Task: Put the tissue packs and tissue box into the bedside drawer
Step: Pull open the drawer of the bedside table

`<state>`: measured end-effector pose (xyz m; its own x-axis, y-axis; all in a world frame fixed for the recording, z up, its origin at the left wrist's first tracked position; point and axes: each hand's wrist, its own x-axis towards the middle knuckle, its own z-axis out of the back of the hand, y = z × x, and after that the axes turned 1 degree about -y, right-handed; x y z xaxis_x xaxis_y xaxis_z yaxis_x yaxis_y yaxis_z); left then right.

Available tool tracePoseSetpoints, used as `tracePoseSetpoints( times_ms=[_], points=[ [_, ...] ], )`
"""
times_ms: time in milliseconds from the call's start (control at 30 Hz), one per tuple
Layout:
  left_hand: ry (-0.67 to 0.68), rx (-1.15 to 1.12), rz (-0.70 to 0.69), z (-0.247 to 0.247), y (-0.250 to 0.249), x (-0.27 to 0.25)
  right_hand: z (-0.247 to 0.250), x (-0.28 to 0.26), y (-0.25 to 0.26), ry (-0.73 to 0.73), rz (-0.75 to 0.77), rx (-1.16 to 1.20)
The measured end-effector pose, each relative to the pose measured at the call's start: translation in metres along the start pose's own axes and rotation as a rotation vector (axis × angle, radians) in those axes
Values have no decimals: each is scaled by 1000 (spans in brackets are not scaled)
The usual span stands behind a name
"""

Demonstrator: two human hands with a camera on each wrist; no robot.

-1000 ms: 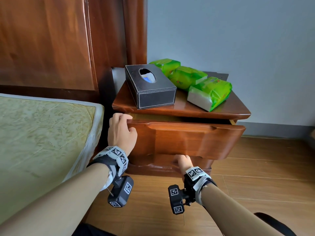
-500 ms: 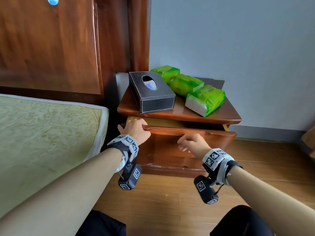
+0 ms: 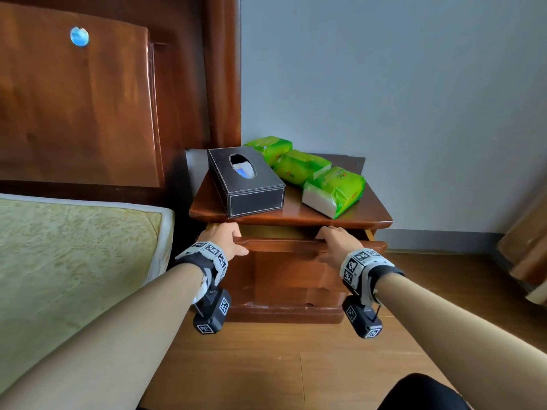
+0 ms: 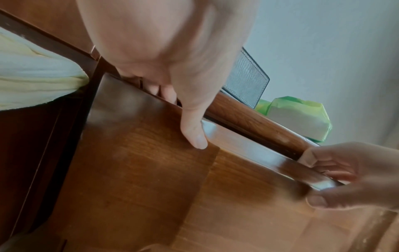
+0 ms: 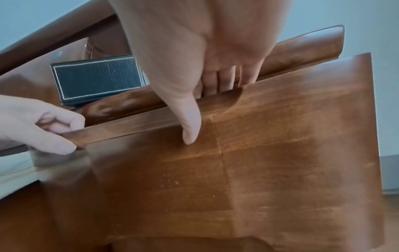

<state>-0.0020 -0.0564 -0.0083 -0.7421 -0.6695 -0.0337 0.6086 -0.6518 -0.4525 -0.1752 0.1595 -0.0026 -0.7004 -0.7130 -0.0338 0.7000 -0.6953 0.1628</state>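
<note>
While my left hand and right hand both curl fingers over the top edge of the partly open drawer, thumbs on its front, the black stitched tissue box sits at twelve o'clock on the nightstand. Three green tissue packs lie at one o'clock, a mattress at nine.

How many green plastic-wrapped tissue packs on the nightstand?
3, in a row on the wooden nightstand top, right of the black leather tissue box: rear green plastic-wrapped tissue pack, middle pack, front pack. More behind the box is possible.
</note>
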Motion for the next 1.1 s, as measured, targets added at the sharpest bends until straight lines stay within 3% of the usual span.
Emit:
tracePoseSetpoints(
  times_ms=[167,400,667,1100],
  points=[
    [31,10,-70,3,8,2,-1,-1,4,63,-59,47],
    [148,93,-124,11,12,-12,6,-21,11,107,26,-133],
    [233,172,-160,11,12,-29,6,-44,16,148,28,-166],
    [235,327,-229,6,12,-53,-6,-69,14,125,115,-226]
  ],
)
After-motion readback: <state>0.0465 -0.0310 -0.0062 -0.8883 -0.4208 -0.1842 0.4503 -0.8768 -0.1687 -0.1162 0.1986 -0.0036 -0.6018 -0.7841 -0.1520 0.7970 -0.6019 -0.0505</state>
